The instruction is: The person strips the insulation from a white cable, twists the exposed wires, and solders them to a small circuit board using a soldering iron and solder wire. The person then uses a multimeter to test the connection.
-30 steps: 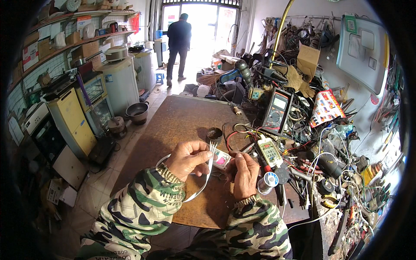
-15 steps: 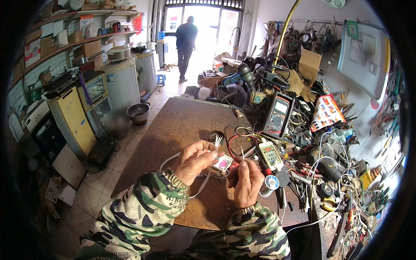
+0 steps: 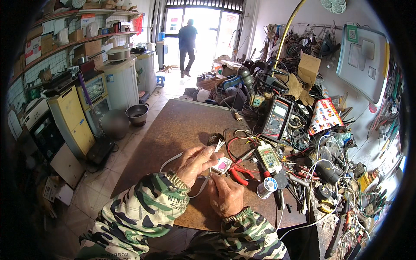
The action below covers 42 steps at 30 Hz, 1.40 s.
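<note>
A flat white cable (image 3: 171, 162) runs along the table to my left hand (image 3: 196, 165), which is closed around its end. Several thin white wire strands (image 3: 219, 146) fan up from between the thumb and fingers. Just below, my right hand (image 3: 225, 197) is pinched shut, its fingertips close under the left hand's. What those fingertips hold is mostly hidden; only a thin sliver shows. Behind the hands sits a small white box (image 3: 222, 165) with something pink inside. Red-handled pliers (image 3: 238, 173) lie to its right.
A spool of solder wire (image 3: 267, 187), a small yellowish meter (image 3: 269, 158) and a larger multimeter (image 3: 277, 116) stand right of my hands. Tangled cables and tools crowd the right side. A round dark tin (image 3: 215, 138) is beyond my hands. Someone (image 3: 187, 45) is near the bright doorway.
My right hand has moved left and down, bringing a thin pale piece it held upright to beneath my left hand. The pliers have come into full view. The distant person has shifted slightly.
</note>
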Each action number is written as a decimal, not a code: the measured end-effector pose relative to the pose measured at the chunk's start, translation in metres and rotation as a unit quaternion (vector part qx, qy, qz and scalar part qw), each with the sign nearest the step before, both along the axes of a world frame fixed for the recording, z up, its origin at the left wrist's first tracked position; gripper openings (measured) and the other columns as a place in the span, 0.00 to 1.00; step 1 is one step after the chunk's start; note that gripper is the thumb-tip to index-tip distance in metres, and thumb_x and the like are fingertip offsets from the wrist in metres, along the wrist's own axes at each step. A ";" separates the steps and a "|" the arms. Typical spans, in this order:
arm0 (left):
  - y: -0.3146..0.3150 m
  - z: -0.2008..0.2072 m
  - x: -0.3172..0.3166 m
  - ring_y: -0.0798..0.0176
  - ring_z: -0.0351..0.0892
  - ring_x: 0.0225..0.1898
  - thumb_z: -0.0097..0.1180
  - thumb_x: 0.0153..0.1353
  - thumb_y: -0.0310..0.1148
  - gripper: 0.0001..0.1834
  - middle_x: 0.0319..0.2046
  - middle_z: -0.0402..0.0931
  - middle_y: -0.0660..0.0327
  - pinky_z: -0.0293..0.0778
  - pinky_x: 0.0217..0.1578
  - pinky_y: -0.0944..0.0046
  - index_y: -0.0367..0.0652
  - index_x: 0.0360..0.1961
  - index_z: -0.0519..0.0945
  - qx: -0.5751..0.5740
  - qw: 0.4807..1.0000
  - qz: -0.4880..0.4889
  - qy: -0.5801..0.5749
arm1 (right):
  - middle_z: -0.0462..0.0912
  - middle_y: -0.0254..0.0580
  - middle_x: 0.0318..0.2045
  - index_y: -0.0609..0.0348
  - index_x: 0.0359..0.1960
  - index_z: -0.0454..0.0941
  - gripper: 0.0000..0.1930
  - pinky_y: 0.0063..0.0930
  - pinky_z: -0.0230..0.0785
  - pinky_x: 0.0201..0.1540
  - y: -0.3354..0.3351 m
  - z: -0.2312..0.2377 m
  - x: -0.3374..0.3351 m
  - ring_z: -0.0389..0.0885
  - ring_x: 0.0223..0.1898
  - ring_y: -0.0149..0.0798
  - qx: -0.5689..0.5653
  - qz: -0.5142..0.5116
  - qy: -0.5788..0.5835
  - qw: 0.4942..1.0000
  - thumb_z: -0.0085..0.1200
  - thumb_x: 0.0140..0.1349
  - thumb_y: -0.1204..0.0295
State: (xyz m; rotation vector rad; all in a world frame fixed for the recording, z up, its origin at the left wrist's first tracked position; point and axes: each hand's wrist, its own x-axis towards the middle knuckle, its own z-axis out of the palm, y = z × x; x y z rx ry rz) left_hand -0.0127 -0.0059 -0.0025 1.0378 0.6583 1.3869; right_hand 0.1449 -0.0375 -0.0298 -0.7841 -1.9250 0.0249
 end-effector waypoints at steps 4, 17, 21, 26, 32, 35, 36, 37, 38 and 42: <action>0.004 -0.010 -0.008 0.66 0.78 0.44 0.48 0.74 0.42 0.24 0.43 0.80 0.55 0.74 0.52 0.64 0.26 0.53 0.75 0.092 0.969 0.042 0.223 | 0.79 0.48 0.26 0.63 0.40 0.81 0.09 0.39 0.72 0.27 0.002 0.006 0.000 0.79 0.24 0.49 0.013 -0.004 0.067 0.998 0.60 0.56 0.78; -0.008 -0.007 -0.004 0.50 0.80 0.45 0.49 0.70 0.34 0.12 0.42 0.77 0.47 0.74 0.45 0.58 0.35 0.45 0.77 0.308 0.870 0.064 0.380 | 0.84 0.52 0.26 0.63 0.41 0.84 0.13 0.35 0.75 0.30 0.000 0.085 -0.009 0.85 0.27 0.47 -0.124 -0.088 -0.028 0.988 0.60 0.59 0.68; -0.005 -0.009 0.003 0.50 0.79 0.41 0.52 0.66 0.32 0.10 0.38 0.76 0.50 0.73 0.40 0.58 0.35 0.42 0.76 0.324 0.857 0.081 0.392 | 0.84 0.51 0.23 0.63 0.36 0.84 0.10 0.36 0.76 0.31 0.001 0.092 -0.006 0.85 0.26 0.49 -0.147 -0.086 -0.054 0.984 0.59 0.58 0.70; -0.001 -0.009 0.006 0.55 0.79 0.39 0.57 0.65 0.32 0.10 0.38 0.76 0.52 0.73 0.40 0.62 0.33 0.37 0.78 0.336 0.885 0.070 0.315 | 0.84 0.53 0.27 0.64 0.33 0.82 0.06 0.34 0.75 0.32 -0.004 0.092 -0.004 0.85 0.27 0.48 -0.102 -0.105 -0.036 0.989 0.60 0.55 0.75; 0.001 -0.009 0.007 0.68 0.78 0.46 0.60 0.66 0.32 0.11 0.44 0.79 0.55 0.74 0.44 0.66 0.34 0.43 0.83 0.166 0.980 -0.025 0.105 | 0.85 0.47 0.25 0.69 0.34 0.82 0.08 0.27 0.72 0.30 -0.002 0.070 0.002 0.81 0.26 0.29 -0.212 -0.025 0.193 0.958 0.62 0.62 0.73; 0.008 -0.016 0.005 0.68 0.78 0.48 0.61 0.65 0.33 0.12 0.45 0.80 0.54 0.74 0.48 0.66 0.35 0.42 0.85 0.193 0.969 0.024 0.154 | 0.85 0.40 0.26 0.70 0.35 0.82 0.09 0.25 0.71 0.29 0.009 0.056 0.008 0.78 0.25 0.27 -0.289 0.022 0.256 0.922 0.60 0.64 0.73; 0.010 -0.015 0.000 0.67 0.76 0.50 0.61 0.65 0.32 0.12 0.47 0.78 0.55 0.73 0.49 0.66 0.35 0.44 0.85 0.200 0.957 0.033 0.207 | 0.79 0.34 0.23 0.67 0.32 0.81 0.07 0.15 0.61 0.23 0.008 0.057 0.006 0.71 0.22 0.20 -0.299 0.062 0.284 0.909 0.60 0.65 0.73; 0.011 -0.014 -0.002 0.67 0.75 0.51 0.61 0.65 0.32 0.12 0.48 0.76 0.56 0.72 0.51 0.66 0.35 0.45 0.84 0.207 0.942 0.043 0.260 | 0.78 0.33 0.22 0.66 0.32 0.80 0.08 0.16 0.60 0.22 0.006 0.058 0.006 0.69 0.21 0.20 -0.328 0.071 0.306 0.891 0.59 0.65 0.73; 0.010 -0.013 -0.001 0.67 0.74 0.51 0.60 0.66 0.32 0.11 0.47 0.76 0.55 0.71 0.50 0.67 0.36 0.44 0.85 0.188 0.949 0.033 0.249 | 0.77 0.32 0.21 0.65 0.31 0.80 0.08 0.16 0.58 0.21 0.003 0.060 0.007 0.68 0.20 0.20 -0.358 0.081 0.328 0.871 0.59 0.65 0.72; 0.002 -0.004 -0.004 0.67 0.73 0.51 0.59 0.66 0.31 0.10 0.47 0.77 0.54 0.70 0.50 0.66 0.35 0.43 0.85 0.194 0.944 0.032 0.264 | 0.75 0.32 0.20 0.62 0.29 0.78 0.08 0.19 0.56 0.19 0.003 0.059 0.003 0.66 0.17 0.24 -0.415 0.131 0.416 0.798 0.58 0.65 0.72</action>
